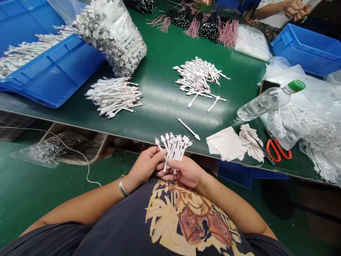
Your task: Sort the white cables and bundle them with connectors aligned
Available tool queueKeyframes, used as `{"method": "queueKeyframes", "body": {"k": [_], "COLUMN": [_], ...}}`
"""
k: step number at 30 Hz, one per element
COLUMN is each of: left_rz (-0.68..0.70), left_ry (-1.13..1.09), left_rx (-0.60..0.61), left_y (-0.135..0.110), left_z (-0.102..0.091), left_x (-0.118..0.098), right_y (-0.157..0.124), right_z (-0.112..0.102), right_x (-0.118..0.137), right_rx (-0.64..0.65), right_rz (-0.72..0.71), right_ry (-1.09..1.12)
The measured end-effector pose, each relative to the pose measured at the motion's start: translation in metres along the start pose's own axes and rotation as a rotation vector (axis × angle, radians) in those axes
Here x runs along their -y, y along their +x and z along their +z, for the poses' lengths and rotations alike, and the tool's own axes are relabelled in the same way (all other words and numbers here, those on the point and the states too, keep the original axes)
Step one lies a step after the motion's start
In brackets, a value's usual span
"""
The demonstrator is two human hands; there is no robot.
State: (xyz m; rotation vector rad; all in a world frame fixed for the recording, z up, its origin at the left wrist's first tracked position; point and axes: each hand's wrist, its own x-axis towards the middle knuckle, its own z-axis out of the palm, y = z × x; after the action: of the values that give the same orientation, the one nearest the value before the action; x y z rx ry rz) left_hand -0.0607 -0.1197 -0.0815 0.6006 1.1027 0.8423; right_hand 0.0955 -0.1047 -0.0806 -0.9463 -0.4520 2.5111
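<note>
A fanned bunch of short white USB cables [176, 146] stands upright between my hands, just over the table's near edge. My right hand [188, 170] is closed around its lower part, thumb across the front. My left hand [149, 163] pinches at the bunch's left side, its fingertips on a cable there. The plugs point up and away from me; reddish wire ends show below my fingers. One loose white cable [188, 128] lies on the green table just beyond. Farther off are a neat pile of white cables [114, 96] and a looser pile [198, 75].
To the left sit a blue bin [53, 76] and a clear bag of cables [117, 39]. On the right are a white cloth [226, 144], tweezers [259, 145], red-handled scissors [278, 149], a water bottle [266, 103] and bagged cables [301, 124]. A co-worker's hands [295, 9] show at top right.
</note>
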Motion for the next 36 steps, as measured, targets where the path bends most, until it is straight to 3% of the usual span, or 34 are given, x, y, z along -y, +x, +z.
{"method": "queueKeyframes", "body": {"k": [5, 26, 31, 36], "left_rz": [-0.077, -0.024, -0.118, -0.084], "left_ry": [0.043, -0.042, 0.061, 0.048], "left_rx": [0.057, 0.011, 0.100, 0.044], "left_y": [0.005, 0.004, 0.006, 0.007], "left_z": [0.008, 0.013, 0.017, 0.018], "left_x": [-0.005, -0.002, -0.006, -0.005], "right_y": [-0.001, -0.009, -0.010, -0.011], "right_z": [-0.002, -0.003, -0.002, -0.004], "right_x": [-0.002, 0.001, 0.003, 0.003], "right_rx": [0.005, -0.057, -0.056, -0.029], "right_rz": [-0.003, -0.032, -0.042, -0.043], "right_ry": [-0.005, -0.010, 0.010, 0.025]}}
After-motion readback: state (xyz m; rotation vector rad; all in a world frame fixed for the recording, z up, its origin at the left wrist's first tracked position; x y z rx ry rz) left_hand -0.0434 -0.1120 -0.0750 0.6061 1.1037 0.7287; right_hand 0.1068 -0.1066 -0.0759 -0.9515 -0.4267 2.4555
